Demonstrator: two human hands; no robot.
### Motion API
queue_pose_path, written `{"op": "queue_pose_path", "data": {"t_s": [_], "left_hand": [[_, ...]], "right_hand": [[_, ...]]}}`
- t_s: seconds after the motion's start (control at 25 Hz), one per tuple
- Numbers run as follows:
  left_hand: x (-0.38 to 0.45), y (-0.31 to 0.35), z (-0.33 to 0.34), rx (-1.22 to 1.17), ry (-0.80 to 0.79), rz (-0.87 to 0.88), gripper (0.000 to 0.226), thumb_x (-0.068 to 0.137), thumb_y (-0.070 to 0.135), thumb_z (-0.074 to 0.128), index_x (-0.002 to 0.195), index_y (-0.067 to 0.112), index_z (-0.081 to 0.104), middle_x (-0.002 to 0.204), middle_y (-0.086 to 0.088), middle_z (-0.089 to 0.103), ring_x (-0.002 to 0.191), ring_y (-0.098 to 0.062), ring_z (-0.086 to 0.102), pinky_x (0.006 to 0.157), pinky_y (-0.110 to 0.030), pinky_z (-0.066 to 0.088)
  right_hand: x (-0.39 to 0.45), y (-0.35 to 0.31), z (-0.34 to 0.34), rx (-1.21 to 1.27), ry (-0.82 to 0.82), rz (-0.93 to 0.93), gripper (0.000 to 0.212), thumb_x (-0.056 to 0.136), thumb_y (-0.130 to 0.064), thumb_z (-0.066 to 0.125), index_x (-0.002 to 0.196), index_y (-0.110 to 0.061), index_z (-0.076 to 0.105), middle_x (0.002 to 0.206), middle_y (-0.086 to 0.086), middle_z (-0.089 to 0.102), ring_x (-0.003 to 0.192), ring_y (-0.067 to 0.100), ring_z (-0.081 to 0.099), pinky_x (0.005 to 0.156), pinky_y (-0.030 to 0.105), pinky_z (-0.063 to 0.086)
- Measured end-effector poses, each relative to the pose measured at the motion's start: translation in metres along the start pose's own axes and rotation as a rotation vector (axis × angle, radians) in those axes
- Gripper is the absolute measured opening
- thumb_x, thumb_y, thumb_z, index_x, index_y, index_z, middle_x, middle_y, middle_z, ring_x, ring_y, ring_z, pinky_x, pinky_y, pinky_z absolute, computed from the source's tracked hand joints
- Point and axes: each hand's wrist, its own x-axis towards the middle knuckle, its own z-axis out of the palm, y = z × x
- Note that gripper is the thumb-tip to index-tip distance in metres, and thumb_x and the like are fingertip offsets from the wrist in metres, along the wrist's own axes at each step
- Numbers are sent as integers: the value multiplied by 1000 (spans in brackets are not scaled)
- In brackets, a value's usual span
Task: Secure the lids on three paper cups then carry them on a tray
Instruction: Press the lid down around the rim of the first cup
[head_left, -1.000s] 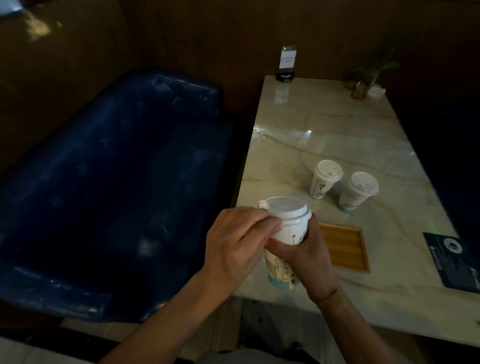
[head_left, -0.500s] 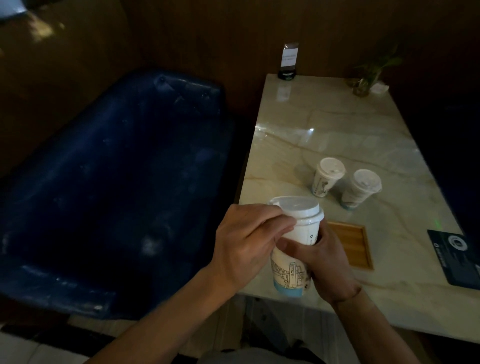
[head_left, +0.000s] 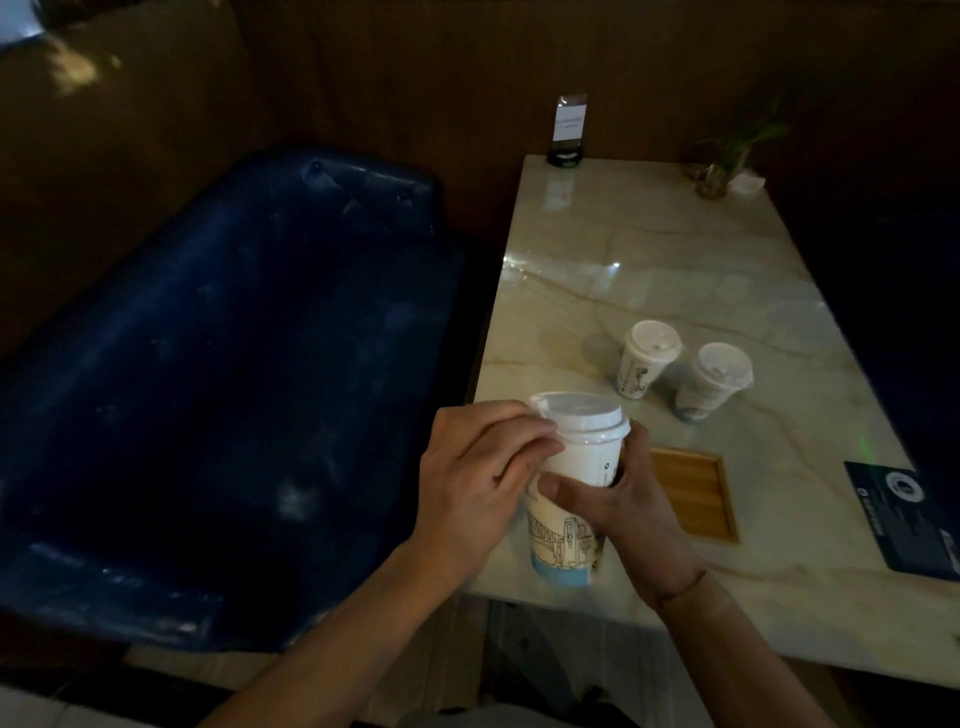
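Note:
I hold a tall white paper cup (head_left: 566, 545) with a line drawing and a blue base over the near left corner of the marble table (head_left: 649, 260). My right hand (head_left: 631, 514) wraps its body. My left hand (head_left: 478, 467) presses its fingertips on the edge of the white lid (head_left: 579, 410). Two smaller lidded cups (head_left: 647, 358) (head_left: 714, 379) stand side by side farther back. A small wooden tray (head_left: 696, 493) lies flat just right of my right hand.
A blue padded bench seat (head_left: 218, 389) fills the left side. A dark card (head_left: 904, 514) lies at the table's right edge. At the far end stand a sign holder (head_left: 569, 130) and a small plant in a glass (head_left: 719, 166). The wall behind is wood.
The cup in my hands has shifted slightly right and toward me. My left fingers stay on the lid's rim. The two cups behind have not moved.

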Motion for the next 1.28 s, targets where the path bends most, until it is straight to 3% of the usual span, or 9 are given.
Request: {"op": "queue_pose_path", "data": {"t_s": [0.2,0.36,0.48,0.6,0.76,0.96,1.28], "left_hand": [[6,-3,-2,77,-57,-146,18,88,44,66,97,29,62,101,14,62,98,5,53,87,-22,45],[4,-5,2,64,-67,-69,18,87,34,72,92,17,73,96,3,68,93,-11,63,83,-30,51],[1,-4,7,72,-86,-51,18,86,29,75,93,12,75,96,-3,69,91,-16,65,80,-35,54],[0,-2,8,74,-90,-20,18,87,29,76,95,12,74,97,-3,69,93,-15,64,82,-34,54],[-2,2,5,95,-67,51,24,87,35,76,97,14,72,98,-3,70,95,-14,66,86,-28,52],[-9,5,-2,67,-43,73,28,86,38,77,100,16,67,104,2,65,97,-13,63,85,-28,51],[-6,-1,-13,-8,-121,-6,19,90,31,71,98,13,70,100,-2,67,94,-15,64,83,-28,52]], "right_hand": [[8,1,3,-8,-1,-29,82,62,-18,90,128,-23,42,107,2,73,96,17,73,73,29,61],[7,4,11,-104,39,-99,82,58,-23,85,129,-18,45,118,2,67,104,12,69,82,29,60],[9,7,17,-192,146,-161,80,60,-7,90,126,-12,46,115,-5,65,102,-2,65,82,15,54],[7,8,18,-203,217,-184,75,62,-9,90,121,-19,45,109,-11,63,93,-13,63,76,8,52],[-3,5,9,-140,164,-199,81,54,-38,85,125,-21,50,116,-3,67,103,7,67,83,23,58],[-6,3,-5,-32,-13,-88,77,52,-30,86,122,-16,59,111,11,73,101,29,71,82,45,61],[-2,0,-15,68,-157,31,76,52,-22,84,123,-13,58,111,15,74,100,31,72,80,39,61]]}}
